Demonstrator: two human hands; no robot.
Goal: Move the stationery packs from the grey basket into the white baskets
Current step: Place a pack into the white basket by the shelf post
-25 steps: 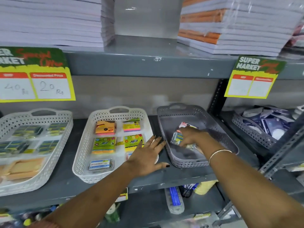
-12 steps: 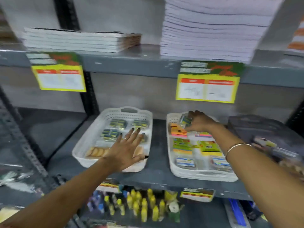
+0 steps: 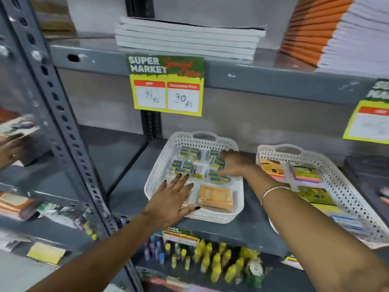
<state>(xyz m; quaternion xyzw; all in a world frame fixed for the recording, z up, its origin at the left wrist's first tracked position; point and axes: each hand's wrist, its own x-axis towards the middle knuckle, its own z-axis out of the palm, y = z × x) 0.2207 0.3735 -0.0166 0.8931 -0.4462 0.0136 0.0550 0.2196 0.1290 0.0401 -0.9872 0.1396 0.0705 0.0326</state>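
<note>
The left white basket (image 3: 156,172) holds several blue-and-yellow stationery packs (image 3: 185,165) and an orange pack (image 3: 215,196) at its front. My left hand (image 3: 174,199) lies flat on this basket's front left corner, fingers spread and holding nothing. Over the back right of the same basket, my right hand (image 3: 234,165) has its fingers curled around a small blue-and-yellow pack (image 3: 219,163), low among the others. The right white basket (image 3: 345,186) holds colourful sticky-note packs. A dark blur at the far right edge is the grey basket (image 3: 367,170), mostly out of view.
A yellow and green price sign (image 3: 167,85) hangs from the shelf above. Stacks of notebooks (image 3: 187,39) lie on that upper shelf. A grey perforated upright (image 3: 63,127) stands at the left. Yellow bottles (image 3: 212,262) fill the shelf below.
My right hand has carried a pack from the grey basket, past the right white basket, to the left white basket. The view swung left. My left hand moved onto the left basket.
</note>
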